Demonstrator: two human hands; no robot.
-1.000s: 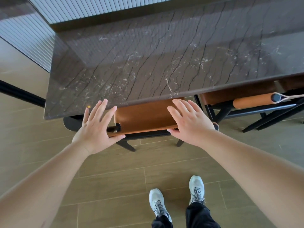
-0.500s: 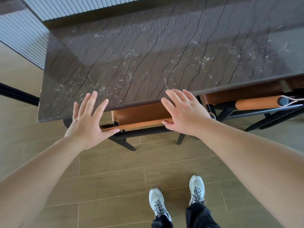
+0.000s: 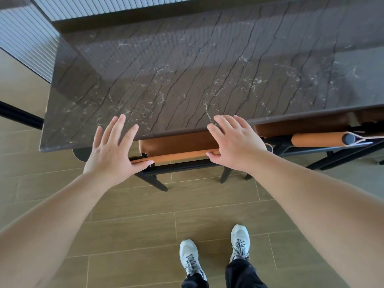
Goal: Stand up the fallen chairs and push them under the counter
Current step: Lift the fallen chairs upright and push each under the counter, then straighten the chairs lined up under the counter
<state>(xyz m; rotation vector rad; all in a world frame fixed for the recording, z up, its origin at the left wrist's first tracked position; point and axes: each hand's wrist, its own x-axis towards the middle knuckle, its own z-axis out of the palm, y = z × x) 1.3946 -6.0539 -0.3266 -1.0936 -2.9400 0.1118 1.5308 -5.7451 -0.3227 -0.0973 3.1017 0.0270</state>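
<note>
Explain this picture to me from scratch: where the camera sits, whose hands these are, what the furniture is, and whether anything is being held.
The camera is worn on a person's head, looking forward and down, so you see their own arms and shoes. In front stands a dark stone counter with nothing visible on it. The left hand and right hand are spread open, palms against the backrest of a brown chair, already mostly under the counter. Nothing is gripped. A second chair stands to the right.

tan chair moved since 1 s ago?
Yes. The tan chair slid further under the counter; less of its seat shows past the counter's near edge.
</note>
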